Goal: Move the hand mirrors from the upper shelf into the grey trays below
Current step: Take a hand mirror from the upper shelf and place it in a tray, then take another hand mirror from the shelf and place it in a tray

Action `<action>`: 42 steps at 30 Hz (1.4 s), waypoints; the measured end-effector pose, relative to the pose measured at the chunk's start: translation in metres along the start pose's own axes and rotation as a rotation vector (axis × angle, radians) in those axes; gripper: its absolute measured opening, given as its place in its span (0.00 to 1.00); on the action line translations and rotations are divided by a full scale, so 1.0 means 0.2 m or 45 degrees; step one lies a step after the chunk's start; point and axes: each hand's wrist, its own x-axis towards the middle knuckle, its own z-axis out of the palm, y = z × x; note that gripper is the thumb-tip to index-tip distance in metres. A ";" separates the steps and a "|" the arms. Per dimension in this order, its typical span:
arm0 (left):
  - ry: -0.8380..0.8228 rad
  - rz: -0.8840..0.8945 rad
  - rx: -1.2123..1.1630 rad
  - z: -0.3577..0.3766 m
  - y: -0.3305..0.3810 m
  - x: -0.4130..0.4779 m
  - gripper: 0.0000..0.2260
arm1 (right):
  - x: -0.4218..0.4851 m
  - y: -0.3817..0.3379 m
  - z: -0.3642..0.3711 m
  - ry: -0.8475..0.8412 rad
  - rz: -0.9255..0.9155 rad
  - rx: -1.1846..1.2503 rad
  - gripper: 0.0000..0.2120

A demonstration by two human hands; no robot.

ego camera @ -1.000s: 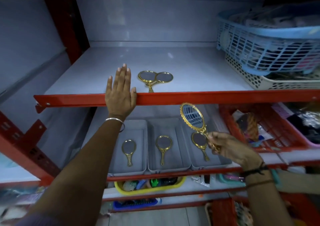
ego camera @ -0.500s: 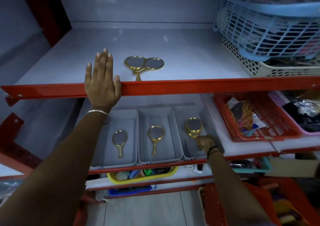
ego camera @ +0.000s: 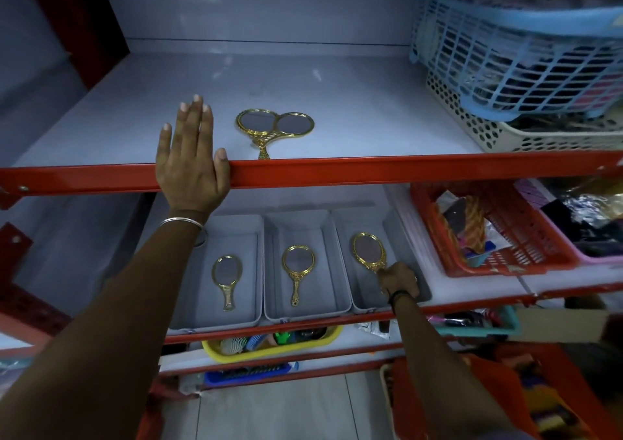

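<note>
Two gold hand mirrors [ego camera: 274,125] lie side by side near the front of the upper shelf [ego camera: 337,102]. My left hand [ego camera: 190,159] rests flat on that shelf's red front rail, fingers spread, left of them. Below stand three grey trays. The left tray [ego camera: 202,318] holds one gold mirror [ego camera: 226,279], and the middle tray [ego camera: 303,311] holds another [ego camera: 298,267]. In the right tray [ego camera: 392,227] my right hand [ego camera: 397,279] grips the handle of a gold mirror [ego camera: 368,250], its head low over the tray floor. A mirror beneath it is hidden.
A blue basket [ego camera: 512,58] sits stacked on a cream perforated basket [ego camera: 499,136] at the upper shelf's right. A red basket [ego camera: 499,237] stands right of the trays. A yellow tub [ego camera: 269,345] of combs sits one shelf lower.
My right hand carried the gold mirror from in front of the shelf down into the right tray and laid it lower. My left hand stayed on the rail. The camera tilted up.
</note>
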 end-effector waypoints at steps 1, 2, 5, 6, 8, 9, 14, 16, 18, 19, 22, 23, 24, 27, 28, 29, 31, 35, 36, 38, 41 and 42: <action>-0.006 -0.001 -0.001 -0.01 0.00 0.00 0.26 | -0.03 -0.03 -0.03 0.037 -0.041 0.024 0.16; -0.012 -0.002 -0.003 -0.01 0.00 0.00 0.26 | -0.07 -0.07 -0.06 0.083 -0.106 0.077 0.15; -0.039 0.004 -0.004 -0.02 0.00 0.00 0.26 | -0.22 -0.23 -0.17 0.250 -0.443 0.349 0.17; -0.045 0.009 0.007 -0.02 0.00 0.01 0.26 | -0.30 -0.30 -0.21 0.325 -0.598 0.416 0.19; -0.077 0.017 0.009 -0.03 0.00 0.01 0.26 | -0.47 -0.44 -0.29 0.420 -0.885 0.491 0.21; -0.099 0.021 -0.001 -0.03 0.00 0.00 0.26 | -0.55 -0.51 -0.31 0.446 -0.996 0.520 0.22; -0.171 0.014 -0.044 -0.07 -0.01 0.02 0.27 | -0.76 -0.94 -0.38 0.482 -1.298 0.524 0.17; -0.196 0.015 -0.040 -0.08 -0.01 0.02 0.26 | -0.75 -1.11 -0.36 0.445 -1.287 0.323 0.14; -0.212 0.017 -0.039 -0.08 -0.01 0.02 0.26 | -0.72 -1.25 -0.30 0.366 -1.186 0.112 0.16; -0.215 0.019 -0.042 -0.08 -0.01 0.02 0.26 | -0.70 -1.31 -0.28 0.331 -1.109 0.032 0.20; -0.210 0.020 -0.046 -0.08 -0.01 0.02 0.26 | -0.64 -1.46 -0.21 0.236 -0.882 -0.154 0.24; -0.207 0.021 -0.047 -0.08 -0.01 0.03 0.26 | -0.62 -1.49 -0.20 0.216 -0.842 -0.220 0.23; -0.205 0.025 -0.050 -0.08 -0.01 0.03 0.26 | -0.60 -1.51 -0.19 0.196 -0.807 -0.267 0.20; -0.205 0.039 -0.044 -0.07 -0.02 0.02 0.26 | -0.56 -1.56 -0.19 0.136 -0.728 -0.250 0.12; -0.204 0.043 -0.043 -0.06 -0.03 0.03 0.26 | -0.56 -1.57 -0.19 0.111 -0.709 -0.209 0.10; -0.201 0.045 -0.043 -0.06 -0.03 0.03 0.26 | -0.55 -1.57 -0.20 0.088 -0.686 -0.151 0.07; -0.201 0.046 -0.048 -0.06 -0.03 0.03 0.26 | -0.53 -1.56 -0.22 0.026 -0.627 0.011 0.08; -0.217 0.040 -0.065 -0.06 -0.03 0.03 0.26 | -0.50 -1.51 -0.28 -0.329 -0.515 0.522 0.09; -0.230 0.039 -0.067 -0.06 -0.03 0.02 0.26 | -0.51 -1.49 -0.30 -0.425 -0.505 0.612 0.08; -0.257 0.038 -0.074 -0.08 -0.03 0.03 0.26 | -0.56 -1.47 -0.34 -0.534 -0.515 0.740 0.08; -0.296 0.053 -0.125 -0.10 -0.03 0.03 0.26 | -0.64 -1.42 -0.40 -0.583 -0.562 0.870 0.08; -0.298 0.051 -0.132 -0.11 -0.04 0.03 0.26 | -0.68 -1.40 -0.41 -0.603 -0.593 0.901 0.07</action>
